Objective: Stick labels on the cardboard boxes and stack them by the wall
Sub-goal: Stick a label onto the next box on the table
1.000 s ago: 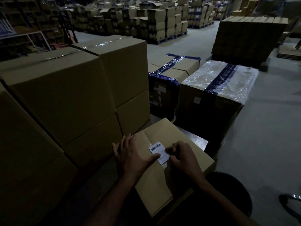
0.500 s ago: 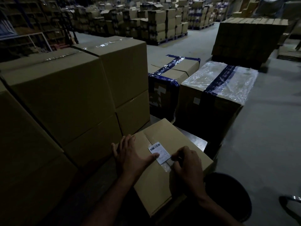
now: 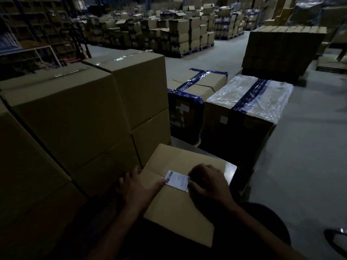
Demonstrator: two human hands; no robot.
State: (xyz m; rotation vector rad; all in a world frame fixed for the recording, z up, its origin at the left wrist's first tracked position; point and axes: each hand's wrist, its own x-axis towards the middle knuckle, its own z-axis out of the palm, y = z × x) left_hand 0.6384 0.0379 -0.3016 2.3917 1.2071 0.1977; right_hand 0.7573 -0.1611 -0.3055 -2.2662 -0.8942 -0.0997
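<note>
A closed cardboard box (image 3: 180,207) lies in front of me, low in the head view. A white label (image 3: 177,179) with a barcode lies on its top over the flap seam. My left hand (image 3: 138,188) rests flat on the box's left part, thumb touching the label's left edge. My right hand (image 3: 208,184) has curled fingers pressing the label's right edge. Tall stacked cardboard boxes (image 3: 75,117) stand at my left.
Ahead stand a box bound with blue tape (image 3: 189,102) and a plastic-wrapped box (image 3: 249,107). A pallet of flat cardboard (image 3: 281,47) sits at the back right. Rows of stacked cartons (image 3: 178,34) fill the far floor. Bare concrete floor (image 3: 308,166) stretches to the right.
The label has turned to lie squarer along the box seam. My right hand slid up to the label's right edge; my left hand barely moved.
</note>
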